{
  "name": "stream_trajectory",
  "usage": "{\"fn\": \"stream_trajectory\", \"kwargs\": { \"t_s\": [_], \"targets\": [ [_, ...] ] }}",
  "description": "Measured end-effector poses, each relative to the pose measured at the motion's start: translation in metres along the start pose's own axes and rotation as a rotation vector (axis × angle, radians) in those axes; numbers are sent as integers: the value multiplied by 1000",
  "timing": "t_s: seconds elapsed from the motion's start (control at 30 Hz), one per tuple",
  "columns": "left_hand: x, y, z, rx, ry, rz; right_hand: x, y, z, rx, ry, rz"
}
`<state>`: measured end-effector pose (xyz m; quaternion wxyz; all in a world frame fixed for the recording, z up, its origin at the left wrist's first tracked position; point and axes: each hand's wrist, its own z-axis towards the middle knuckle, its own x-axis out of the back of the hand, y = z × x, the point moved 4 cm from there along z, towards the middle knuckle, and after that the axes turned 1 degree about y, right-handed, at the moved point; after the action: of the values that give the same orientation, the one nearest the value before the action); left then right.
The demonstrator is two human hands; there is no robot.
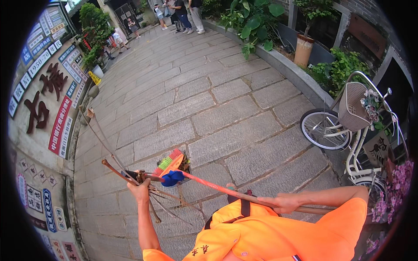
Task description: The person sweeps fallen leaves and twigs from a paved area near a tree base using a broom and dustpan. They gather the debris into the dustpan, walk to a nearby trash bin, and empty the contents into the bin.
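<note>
My left hand (pixel 140 191) is closed around a bundle of dry sticks (pixel 116 157). Thin twigs fan out below the fist, and longer ones reach up and left. My right hand (pixel 281 202) wraps the shaft of a broom (pixel 213 186), which slants up and left across my front. The broom's orange head has red and green bristles. Just below that head is a bright blue piece (pixel 173 179); I cannot tell what it belongs to. Dry leaves (pixel 187 164) show beside the bristles, in what looks like a dustpan mostly hidden by the broom.
Stone paving (pixel 226 117) runs ahead between a sign-covered wall (pixel 52 100) on the left and a kerbed plant bed on the right. A cream bicycle (pixel 357 148) with a basket stands at right, near purple flowers (pixel 398 187). Several people (pixel 183 15) stand far ahead.
</note>
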<state>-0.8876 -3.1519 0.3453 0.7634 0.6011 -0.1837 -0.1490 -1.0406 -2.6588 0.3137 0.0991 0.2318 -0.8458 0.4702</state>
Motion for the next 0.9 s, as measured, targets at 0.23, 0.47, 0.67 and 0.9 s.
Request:
{"fn": "stream_trajectory", "kwargs": {
  "t_s": [0.23,0.47,0.67,0.9],
  "targets": [
    [-85,-33,243,-11,-15,93,217,4,147,-9,4,53],
    [-148,-108,484,-22,24,49,426,12,318,114,120,-47],
    [-207,-144,685,42,36,56,599,-7,438,1,31,19],
    [-297,-209,920,37,43,52,817,20,599,-68,-42,159]
  ]
}}
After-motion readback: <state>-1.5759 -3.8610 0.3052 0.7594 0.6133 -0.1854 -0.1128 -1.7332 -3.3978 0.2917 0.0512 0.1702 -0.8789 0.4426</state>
